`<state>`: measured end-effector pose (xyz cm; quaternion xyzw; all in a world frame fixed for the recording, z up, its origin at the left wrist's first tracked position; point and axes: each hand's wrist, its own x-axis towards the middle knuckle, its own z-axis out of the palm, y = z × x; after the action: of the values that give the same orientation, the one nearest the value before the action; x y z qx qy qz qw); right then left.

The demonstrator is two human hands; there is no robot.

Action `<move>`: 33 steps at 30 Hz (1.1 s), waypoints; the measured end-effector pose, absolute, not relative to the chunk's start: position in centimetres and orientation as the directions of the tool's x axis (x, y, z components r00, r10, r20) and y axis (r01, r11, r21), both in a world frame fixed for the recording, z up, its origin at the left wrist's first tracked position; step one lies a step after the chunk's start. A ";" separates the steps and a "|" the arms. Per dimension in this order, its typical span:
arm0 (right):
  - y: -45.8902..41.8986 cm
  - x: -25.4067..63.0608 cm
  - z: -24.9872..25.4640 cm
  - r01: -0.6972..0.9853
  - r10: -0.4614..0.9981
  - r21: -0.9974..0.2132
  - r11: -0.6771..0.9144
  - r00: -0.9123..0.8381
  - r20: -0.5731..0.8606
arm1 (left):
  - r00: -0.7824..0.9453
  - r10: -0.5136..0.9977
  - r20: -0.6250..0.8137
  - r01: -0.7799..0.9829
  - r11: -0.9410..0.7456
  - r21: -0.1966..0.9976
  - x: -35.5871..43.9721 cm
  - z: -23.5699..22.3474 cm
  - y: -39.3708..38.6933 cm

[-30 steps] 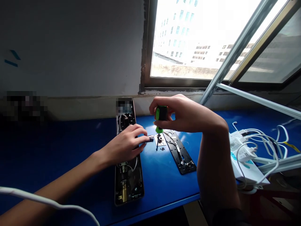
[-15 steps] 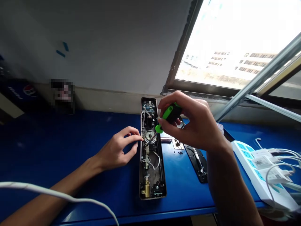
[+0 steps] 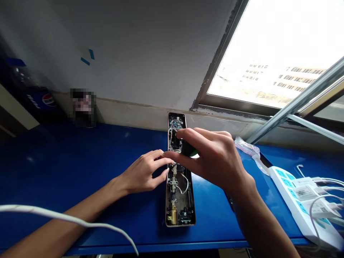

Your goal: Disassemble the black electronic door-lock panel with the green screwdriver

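Observation:
A long, narrow electronic door lock (image 3: 179, 200) lies with its open back up, showing a circuit board, white wires and a brass cylinder. My right hand (image 3: 212, 154) is closed around a screwdriver (image 3: 189, 149), whose black and green handle is mostly hidden behind the fingers. Its tip points down at the lock's middle; I cannot tell whether it sits in a screw. At the left rim, my left hand (image 3: 149, 170) reaches its fingertips over the mechanism close to the tip. The thumb and index finger there are apart, with nothing visible between them.
A white power strip (image 3: 292, 200) with plugged chargers and cables stands on the blue table (image 3: 80, 172) at right. Nearby lies a clear plastic bag (image 3: 248, 147). A white cable (image 3: 88, 224) crosses the lower left, and a Pepsi bottle (image 3: 40, 96) stands at far left.
My right hand has come lower and turned over the lock, covering most of the screwdriver and the loose parts behind. My left fingertips reach further over the rim. The whole view has shifted slightly.

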<state>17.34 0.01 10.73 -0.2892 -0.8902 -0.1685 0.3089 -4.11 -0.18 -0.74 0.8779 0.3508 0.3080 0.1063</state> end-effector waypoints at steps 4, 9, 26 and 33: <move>-0.2 17.3 11.0 0.530 0.410 0.060 0.846 -0.718 0.562 | 0.561 0.674 0.480 0.537 -0.738 0.410 -4.2 -0.7 -0.1; -0.3 17.5 11.1 0.482 0.460 -0.096 0.871 -0.731 0.504 | 0.566 0.691 0.449 0.537 -0.722 0.436 -4.1 -0.5 0.0; 0.0 17.1 11.0 0.515 0.504 -0.164 0.841 -0.638 0.582 | 0.564 0.701 0.436 0.551 -0.713 0.434 -4.1 -0.5 -0.1; 0.0 17.3 11.2 0.536 0.507 -0.126 0.835 -0.660 0.554 | 0.563 0.695 0.447 0.552 -0.719 0.422 -4.1 -0.6 -0.1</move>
<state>17.33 -0.02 11.17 -0.2864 -0.9107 -0.0242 0.2968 -4.14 -0.06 -0.56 0.8762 0.3557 0.3032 0.1179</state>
